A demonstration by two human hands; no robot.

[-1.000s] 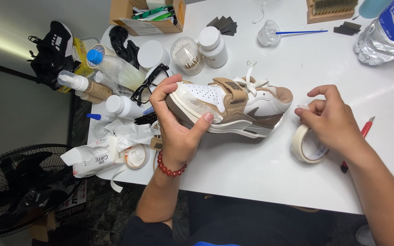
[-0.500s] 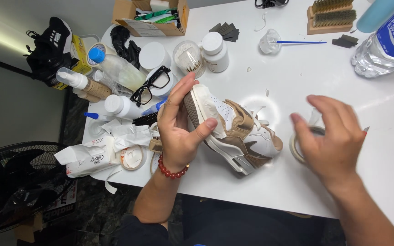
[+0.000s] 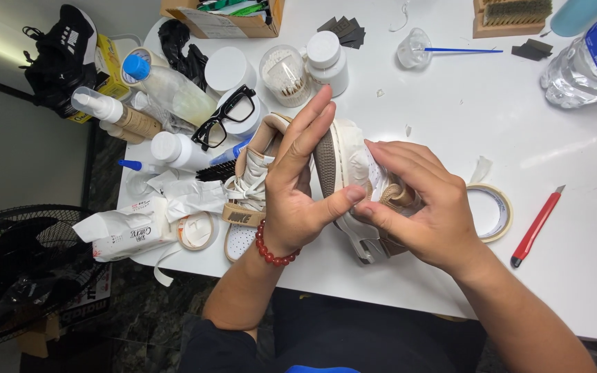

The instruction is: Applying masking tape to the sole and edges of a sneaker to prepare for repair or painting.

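**Shoe held on edge between both hands**

The shoe (image 3: pixel 343 162), white and tan, is turned on its side above the middle of the white bench (image 3: pixel 450 117), its ribbed sole facing up between the palms. The left hand (image 3: pixel 298 190) lies along its near side, fingers straight and pointing away, thumb reaching across to the sole. The right hand (image 3: pixel 419 207) cups the other side, fingers curled over the upper, its thumb tip meeting the left thumb. A red bead bracelet (image 3: pixel 271 250) circles the left wrist.

Just right of the right hand lies a tape roll (image 3: pixel 497 214), and beyond it a red knife (image 3: pixel 535 228). Left of the shoe are black glasses (image 3: pixel 228 117), white bottles (image 3: pixel 174 148), a black brush (image 3: pixel 214 173) and a wipes pack (image 3: pixel 129 231). A water bottle (image 3: pixel 585 59) stands at the far right corner.
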